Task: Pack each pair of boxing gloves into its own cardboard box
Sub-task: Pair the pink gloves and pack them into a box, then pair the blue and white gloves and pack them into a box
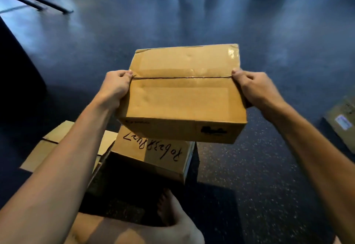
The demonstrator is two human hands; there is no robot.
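**Closed box held in the air**

My left hand (115,88) and right hand (255,90) clamp the cardboard box (182,97) by its sides, flaps shut, above the scribbled box (153,151) on the floor. No gloves visible. Risk: untaped seam springing open, or side-grip slipping.

Dark glossy floor (192,18), perhaps table legs (38,1) beyond

Dark speckled floor (249,195); black metal legs (38,1).

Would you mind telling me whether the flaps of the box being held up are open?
No, the held box has its top flaps closed along the centre seam, with the left hand and right hand gripping its sides.
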